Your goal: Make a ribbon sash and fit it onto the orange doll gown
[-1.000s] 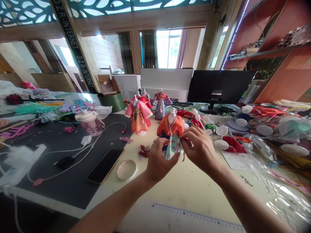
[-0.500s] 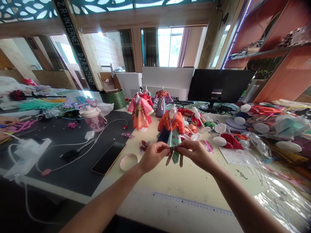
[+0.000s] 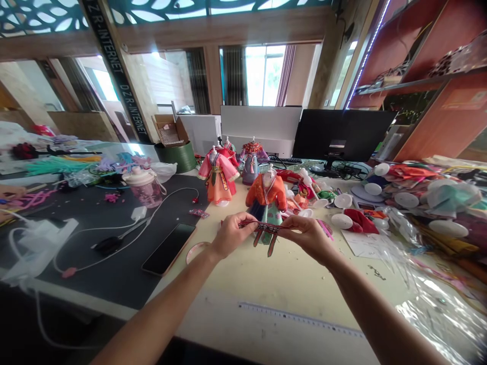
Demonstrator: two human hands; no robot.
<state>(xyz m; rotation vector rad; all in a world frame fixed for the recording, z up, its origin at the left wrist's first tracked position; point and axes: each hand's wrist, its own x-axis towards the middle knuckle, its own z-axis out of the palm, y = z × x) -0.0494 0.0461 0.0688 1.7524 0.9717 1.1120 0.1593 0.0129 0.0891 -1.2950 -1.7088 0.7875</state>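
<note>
Both my hands hold a small patterned red belt (image 3: 264, 227) stretched level between them, its short tails hanging down. My left hand (image 3: 228, 237) pinches its left end and my right hand (image 3: 310, 236) pinches its right end. Just behind the belt stands a doll mannequin in an orange jacket and a teal and navy skirt (image 3: 267, 199). Farther back stand a pink and orange dressed mannequin (image 3: 218, 177) and a purple one with a red headdress (image 3: 251, 162).
A black phone (image 3: 169, 248) and a tape ring (image 3: 195, 252) lie left of my hands. A pink lidded cup (image 3: 144, 187), cables and scissors (image 3: 114, 242) sit on the black mat. White round stands and cloth pieces (image 3: 380, 203) pile at the right. A ruler (image 3: 300, 320) lies near the front edge.
My hands came off the orange-jacketed mannequin and drew back toward me. The belt now hangs pulled taut between them, slightly higher than half a second ago.
</note>
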